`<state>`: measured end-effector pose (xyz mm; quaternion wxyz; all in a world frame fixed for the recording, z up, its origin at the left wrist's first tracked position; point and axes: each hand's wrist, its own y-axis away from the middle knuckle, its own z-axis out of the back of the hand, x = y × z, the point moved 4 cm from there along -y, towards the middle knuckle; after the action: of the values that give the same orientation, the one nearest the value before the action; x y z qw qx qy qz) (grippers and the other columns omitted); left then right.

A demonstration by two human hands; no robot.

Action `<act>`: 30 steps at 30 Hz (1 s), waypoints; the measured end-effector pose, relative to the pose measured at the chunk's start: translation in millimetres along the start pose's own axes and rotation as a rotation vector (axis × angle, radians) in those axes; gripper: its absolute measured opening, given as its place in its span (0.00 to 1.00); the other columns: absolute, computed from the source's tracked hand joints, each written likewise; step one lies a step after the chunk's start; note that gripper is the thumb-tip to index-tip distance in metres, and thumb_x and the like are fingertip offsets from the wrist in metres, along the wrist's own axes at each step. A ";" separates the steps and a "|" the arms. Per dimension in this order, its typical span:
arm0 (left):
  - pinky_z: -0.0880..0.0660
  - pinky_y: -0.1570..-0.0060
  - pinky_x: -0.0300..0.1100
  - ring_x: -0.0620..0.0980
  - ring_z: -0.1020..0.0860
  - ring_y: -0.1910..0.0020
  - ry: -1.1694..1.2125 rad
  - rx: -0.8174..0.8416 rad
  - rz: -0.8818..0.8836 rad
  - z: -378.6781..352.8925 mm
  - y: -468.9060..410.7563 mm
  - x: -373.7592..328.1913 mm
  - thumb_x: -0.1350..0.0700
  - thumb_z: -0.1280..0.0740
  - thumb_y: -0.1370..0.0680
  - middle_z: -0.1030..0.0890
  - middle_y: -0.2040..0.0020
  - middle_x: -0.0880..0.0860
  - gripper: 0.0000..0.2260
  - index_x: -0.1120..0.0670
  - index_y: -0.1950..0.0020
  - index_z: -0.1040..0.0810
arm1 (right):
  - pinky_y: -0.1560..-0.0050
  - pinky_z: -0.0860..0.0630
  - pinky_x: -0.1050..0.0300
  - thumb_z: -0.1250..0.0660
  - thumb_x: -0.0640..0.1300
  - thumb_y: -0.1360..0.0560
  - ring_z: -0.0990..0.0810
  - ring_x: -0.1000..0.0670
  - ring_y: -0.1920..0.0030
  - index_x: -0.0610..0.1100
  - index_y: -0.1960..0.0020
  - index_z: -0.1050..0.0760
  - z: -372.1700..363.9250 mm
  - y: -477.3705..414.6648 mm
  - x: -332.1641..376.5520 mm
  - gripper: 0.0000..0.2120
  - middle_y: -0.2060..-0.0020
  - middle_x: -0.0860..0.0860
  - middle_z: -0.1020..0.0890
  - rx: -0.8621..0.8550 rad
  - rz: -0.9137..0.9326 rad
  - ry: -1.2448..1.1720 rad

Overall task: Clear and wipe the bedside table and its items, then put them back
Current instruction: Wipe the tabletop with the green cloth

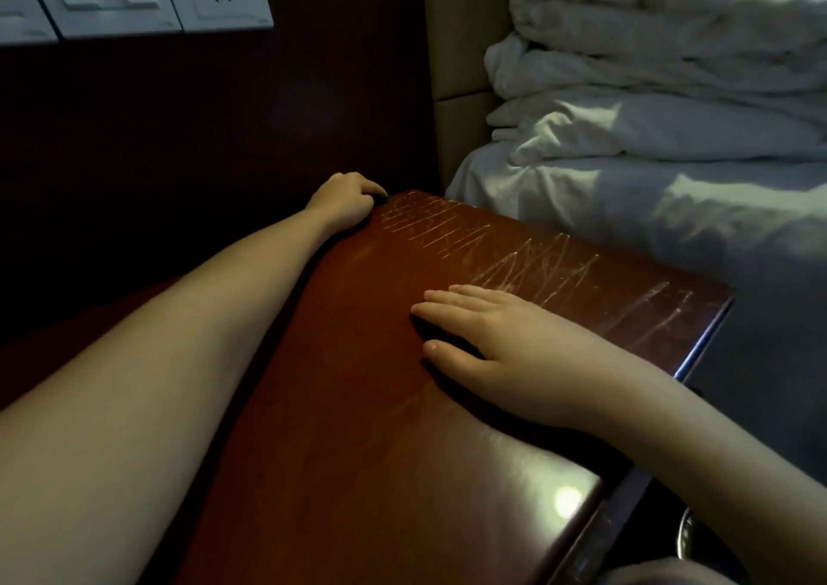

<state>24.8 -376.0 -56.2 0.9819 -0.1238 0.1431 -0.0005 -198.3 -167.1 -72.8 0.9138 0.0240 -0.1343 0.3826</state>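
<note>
Two grips meet the desk [358, 405]: my left grip [344, 199] curls round a small dark thing [381, 197] at the far corner; my right grip [505, 343] lies flat, nearer me.

Dim room: pale light falls in patches on the white bedding [649, 137], while the wall panel [179, 146] sinks into near-black. A round glare spot shines at the near right corner of the bedside table [358, 405]. Lines bend toward the frame edges, and detail is soft throughout.
</note>
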 end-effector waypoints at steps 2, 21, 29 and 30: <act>0.33 0.35 0.49 0.54 0.33 0.32 0.010 -0.009 -0.021 -0.9 -1.4 -1.4 0.62 0.45 0.25 0.27 0.33 0.53 0.21 0.47 0.37 0.22 | 0.30 0.57 0.64 0.51 0.58 0.20 0.54 0.58 0.25 0.56 0.24 0.49 0.2 0.0 -0.2 0.25 0.25 0.59 0.48 0.002 -0.001 0.000; 0.38 0.37 0.44 0.51 0.36 0.32 -0.011 0.010 -0.147 1.9 23.3 -5.6 0.60 0.44 0.20 0.30 0.32 0.48 0.17 0.46 0.37 0.22 | 0.29 0.56 0.63 0.51 0.57 0.20 0.53 0.58 0.25 0.55 0.24 0.48 1.6 2.3 2.6 0.25 0.25 0.59 0.47 0.002 -0.011 0.008; 0.39 0.42 0.37 0.48 0.33 0.34 0.020 0.014 -0.262 11.4 61.1 -12.0 0.60 0.42 0.20 0.28 0.34 0.48 0.15 0.48 0.38 0.21 | 0.29 0.55 0.62 0.51 0.57 0.20 0.52 0.57 0.25 0.55 0.24 0.47 1.9 3.4 3.2 0.25 0.25 0.58 0.46 -0.005 -0.014 0.016; 0.39 0.42 0.37 0.48 0.32 0.35 0.023 0.015 -0.278 12.8 67.8 -13.0 0.60 0.42 0.20 0.27 0.35 0.48 0.15 0.48 0.38 0.21 | 0.29 0.55 0.62 0.51 0.57 0.20 0.52 0.57 0.25 0.55 0.24 0.47 1.9 3.6 3.1 0.25 0.25 0.58 0.46 -0.004 -0.016 0.018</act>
<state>13.6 -306.7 -57.1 0.9716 -0.1350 0.1360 -0.1390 -199.2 -162.8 -70.3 0.9180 0.0199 -0.1266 0.3754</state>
